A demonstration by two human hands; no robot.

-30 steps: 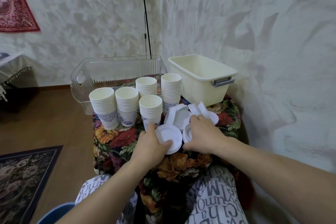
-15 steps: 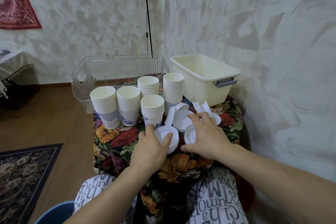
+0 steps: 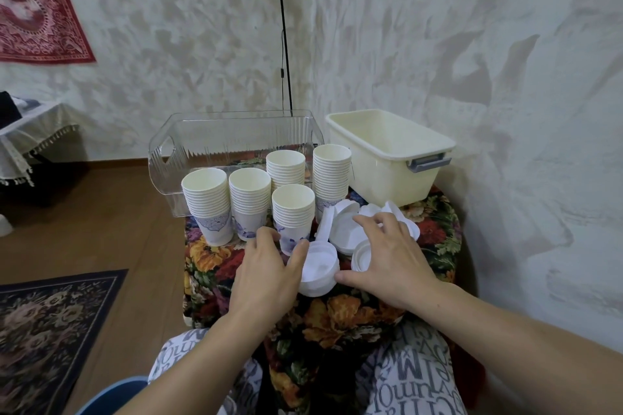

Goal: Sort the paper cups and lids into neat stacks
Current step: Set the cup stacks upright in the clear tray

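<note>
We are looking down at a small table covered with a floral tablecloth (image 3: 209,256), standing in the corner of a room with textured walls. Five stacks of white paper cups are standing on it: one at the far left (image 3: 207,205), a second just beside it (image 3: 249,202), a shorter one in front (image 3: 292,217), and two taller ones behind, (image 3: 286,168) and (image 3: 332,175). The lowest cups are showing a blue pattern.

Our left hand (image 3: 266,276) is holding a stack of white lids (image 3: 318,271) by its left edge, the thumb curling over the top of the stack and the fingers reaching toward the foot of the front cup stack. Our right hand (image 3: 387,259) is spreading wide over a loose pile of lids (image 3: 344,229), the fingers straight and fanned, the thumb lying against the right edge of the held stack. Whether the palm is pressing on the small ribbed lid (image 3: 361,254) beneath it, we cannot tell. One lid is standing on edge between the front cups and the pile.

Behind the cups a clear plastic bin (image 3: 236,138) is sitting at the table's far edge, and a cream plastic tub (image 3: 387,158) with a grey handle is sitting to its right. Our patterned trousers (image 3: 414,377) are showing below.
</note>
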